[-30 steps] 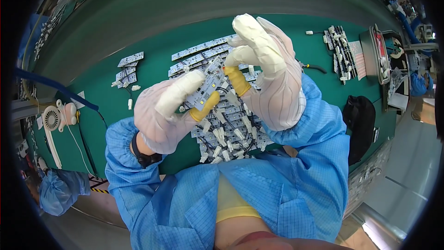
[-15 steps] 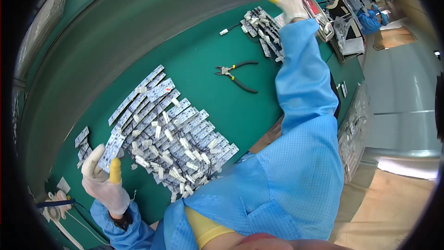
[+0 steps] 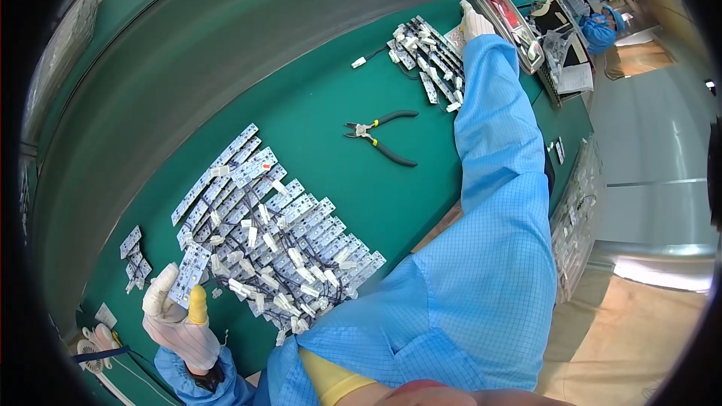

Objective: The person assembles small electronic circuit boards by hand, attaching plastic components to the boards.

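Note:
My left hand (image 3: 177, 319), in a white glove with a yellow fingertip cover, grips a white LED circuit board (image 3: 189, 274) between thumb and fingers. Beside it spreads a large group of similar LED boards (image 3: 316, 229) with black wires and white connectors. One board (image 3: 256, 168) on top bears a small red mark. My right hand (image 3: 476, 24), also gloved, reaches to the far right, over the edge of a small sheet with reddish dots (image 3: 454, 36). Its fingers are drawn together; whatever they hold, if anything, is hidden. Another pile of wired boards (image 3: 425, 56) lies next to that hand.
Cutting pliers (image 3: 365, 130) with dark handles lie mid-table. A clear tray (image 3: 511, 26) with a red item stands at the far right, beside a dark bin (image 3: 560, 53). A small fan (image 3: 94, 342) sits at the left. A person in blue (image 3: 602, 30) is in the background.
My right hand has come down from a raised, spread pose to the dotted sheet, its fingers now together. My left hand keeps the board, which shows more fully. The view has shifted slightly.

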Action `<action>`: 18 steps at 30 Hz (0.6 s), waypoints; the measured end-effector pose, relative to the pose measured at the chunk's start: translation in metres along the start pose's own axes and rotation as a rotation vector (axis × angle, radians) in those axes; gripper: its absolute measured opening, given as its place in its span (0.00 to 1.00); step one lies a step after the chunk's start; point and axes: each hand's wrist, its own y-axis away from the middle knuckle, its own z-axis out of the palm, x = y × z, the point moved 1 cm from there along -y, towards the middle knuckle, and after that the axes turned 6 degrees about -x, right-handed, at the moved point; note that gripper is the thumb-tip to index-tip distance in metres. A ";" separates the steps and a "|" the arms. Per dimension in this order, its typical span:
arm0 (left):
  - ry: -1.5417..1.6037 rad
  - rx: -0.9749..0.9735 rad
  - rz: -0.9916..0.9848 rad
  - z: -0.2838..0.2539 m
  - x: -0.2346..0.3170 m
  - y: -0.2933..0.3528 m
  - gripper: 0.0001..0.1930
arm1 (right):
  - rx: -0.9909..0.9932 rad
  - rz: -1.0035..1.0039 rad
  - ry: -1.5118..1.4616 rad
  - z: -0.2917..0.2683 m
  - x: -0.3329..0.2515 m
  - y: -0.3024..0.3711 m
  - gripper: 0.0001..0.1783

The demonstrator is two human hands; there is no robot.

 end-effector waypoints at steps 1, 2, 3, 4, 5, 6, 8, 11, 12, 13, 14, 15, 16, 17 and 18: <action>-0.006 -0.002 -0.010 -0.002 0.000 0.001 0.24 | 0.010 -0.023 0.034 0.003 0.000 0.000 0.27; -0.012 -0.004 -0.019 -0.003 0.000 0.002 0.24 | 0.021 -0.046 0.069 0.006 0.000 0.000 0.27; -0.012 0.000 -0.020 -0.004 0.000 0.004 0.24 | 0.022 -0.050 0.069 0.007 0.000 0.000 0.27; -0.021 0.000 -0.012 -0.006 0.000 0.005 0.24 | 0.049 -0.099 0.145 0.008 0.000 0.000 0.26; -0.029 -0.001 -0.002 -0.007 0.001 0.007 0.24 | 0.078 -0.147 0.221 0.008 0.000 0.000 0.25; -0.028 0.004 0.000 -0.007 0.002 0.008 0.24 | 0.083 -0.149 0.220 0.007 0.000 -0.003 0.25; 0.013 0.003 0.007 -0.006 0.000 0.007 0.25 | 0.030 0.020 0.327 -0.001 0.001 -0.011 0.26; 0.057 0.023 -0.011 -0.009 0.000 0.012 0.26 | 0.166 -0.120 0.298 -0.026 0.010 -0.002 0.25; 0.049 0.042 -0.020 -0.012 0.000 0.017 0.26 | 0.059 -0.102 0.054 -0.042 -0.003 0.009 0.27; 0.074 0.047 -0.021 -0.015 0.004 0.019 0.26 | 0.031 -0.083 0.014 -0.055 0.001 0.009 0.29; 0.103 0.054 -0.028 -0.017 0.004 0.022 0.26 | 0.171 -0.201 -0.043 -0.073 -0.002 0.020 0.28; 0.100 0.060 -0.033 -0.017 0.005 0.022 0.26 | 0.309 -0.319 -0.103 -0.093 -0.005 0.032 0.26; 0.086 0.078 -0.015 -0.014 0.006 0.024 0.25 | 0.184 -0.310 -0.253 -0.108 -0.022 0.034 0.25; 0.088 0.073 0.017 -0.013 0.007 0.016 0.25 | 0.063 -0.274 -0.386 -0.135 -0.029 0.042 0.24; 0.116 0.011 -0.048 -0.013 0.010 0.011 0.25 | -0.035 -0.352 -0.662 -0.157 -0.052 0.062 0.23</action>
